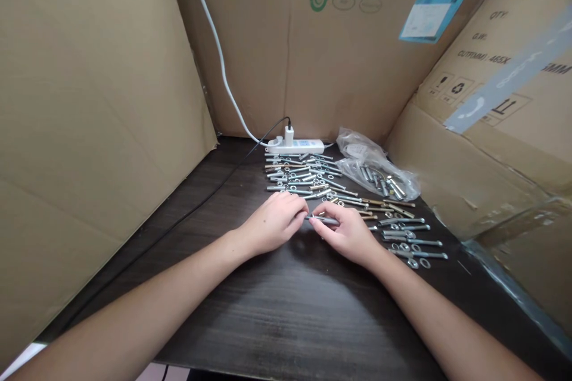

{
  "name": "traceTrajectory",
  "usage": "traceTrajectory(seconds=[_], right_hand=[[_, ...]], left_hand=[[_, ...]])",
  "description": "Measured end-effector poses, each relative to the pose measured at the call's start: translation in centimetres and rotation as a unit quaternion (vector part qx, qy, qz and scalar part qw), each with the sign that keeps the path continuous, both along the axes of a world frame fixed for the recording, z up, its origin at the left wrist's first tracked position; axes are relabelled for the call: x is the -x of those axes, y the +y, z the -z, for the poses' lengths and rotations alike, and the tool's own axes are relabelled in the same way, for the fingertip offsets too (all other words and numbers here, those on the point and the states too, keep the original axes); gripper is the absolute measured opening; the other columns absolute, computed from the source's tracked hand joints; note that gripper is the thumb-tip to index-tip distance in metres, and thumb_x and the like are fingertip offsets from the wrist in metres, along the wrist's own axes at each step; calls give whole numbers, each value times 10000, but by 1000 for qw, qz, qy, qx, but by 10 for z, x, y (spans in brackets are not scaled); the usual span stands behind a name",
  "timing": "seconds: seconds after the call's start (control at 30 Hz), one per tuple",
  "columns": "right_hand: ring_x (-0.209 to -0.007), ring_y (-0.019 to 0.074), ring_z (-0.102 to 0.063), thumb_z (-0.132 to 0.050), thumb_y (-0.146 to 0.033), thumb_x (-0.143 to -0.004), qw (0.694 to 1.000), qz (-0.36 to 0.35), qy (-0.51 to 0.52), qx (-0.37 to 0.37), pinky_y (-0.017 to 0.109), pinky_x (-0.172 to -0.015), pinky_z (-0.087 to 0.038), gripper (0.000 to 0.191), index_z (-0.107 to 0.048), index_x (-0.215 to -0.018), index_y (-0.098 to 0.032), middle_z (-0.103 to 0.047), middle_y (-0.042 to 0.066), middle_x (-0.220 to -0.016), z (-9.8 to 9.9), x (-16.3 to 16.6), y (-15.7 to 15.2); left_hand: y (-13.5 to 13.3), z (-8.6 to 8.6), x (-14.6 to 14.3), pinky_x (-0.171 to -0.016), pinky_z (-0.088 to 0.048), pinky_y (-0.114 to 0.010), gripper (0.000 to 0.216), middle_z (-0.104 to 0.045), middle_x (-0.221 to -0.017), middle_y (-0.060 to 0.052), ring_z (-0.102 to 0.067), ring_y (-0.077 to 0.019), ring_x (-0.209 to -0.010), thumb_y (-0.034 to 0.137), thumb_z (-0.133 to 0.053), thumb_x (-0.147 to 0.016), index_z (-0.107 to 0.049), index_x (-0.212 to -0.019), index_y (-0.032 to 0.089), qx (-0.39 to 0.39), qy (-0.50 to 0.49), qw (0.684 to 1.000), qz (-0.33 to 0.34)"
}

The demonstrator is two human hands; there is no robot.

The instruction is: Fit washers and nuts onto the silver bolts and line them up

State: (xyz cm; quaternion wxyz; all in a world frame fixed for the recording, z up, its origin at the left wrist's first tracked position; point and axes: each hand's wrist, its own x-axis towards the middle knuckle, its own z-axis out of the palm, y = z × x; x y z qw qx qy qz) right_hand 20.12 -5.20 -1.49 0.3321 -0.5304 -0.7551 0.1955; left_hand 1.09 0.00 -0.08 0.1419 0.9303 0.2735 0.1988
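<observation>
A grey metal bolt lies across between my two hands above the near side of the table. My right hand is closed on it, thumb and fingertips pinching the shaft. At the bolt's left end, my left hand is closed with its fingers curled in; its fingertips cover that end, so any small part there is hidden. Just beyond my hands are rows of loose bolts, metal sleeves, washers and nuts. More bolts with washers lie right of my right hand.
A clear plastic bag with metal parts in it lies at the back right. Behind the rows sits a white power strip with a plugged-in charger. A black cable crosses the dark table on the left. Cardboard boxes wall three sides.
</observation>
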Motion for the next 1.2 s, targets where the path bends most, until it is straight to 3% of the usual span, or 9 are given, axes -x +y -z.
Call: traceTrajectory(seconds=[0.47, 0.73, 1.2], right_hand=[[-532, 122, -561, -536, -335, -857, 999, 22, 31, -4, 231, -544, -435, 174, -623, -857, -184, -639, -7, -662, -2, 0, -2], [-512, 116, -541, -545, -323, -846, 999, 23, 33, -5, 228, -524, -424, 152, -615, -836, -189, -618, -16, -634, -3, 1, -2], [-542, 115, -561, -550, -318, -848, 999, 23, 45, -12, 227, -551, -435, 159, -633, -847, -183, -643, -7, -684, 0, 0, -2]], left_hand=[[-6, 1, 0, -762, -453, -274, 190, -604, -957, -37, -565, -152, -853, 171, -321, -943, -488, -1031, 186, 97, -42, 994, 11], [-7, -3, 0, -662, -432, -261, 110, -593, -848, -8, -542, -137, -731, 228, -378, -935, -479, -913, 190, 115, -47, 992, -4], [-9, -2, -1, -544, -358, -225, 55, -532, -712, 25, -454, -104, -581, 229, -412, -900, -446, -882, 189, 137, -51, 989, -1]])
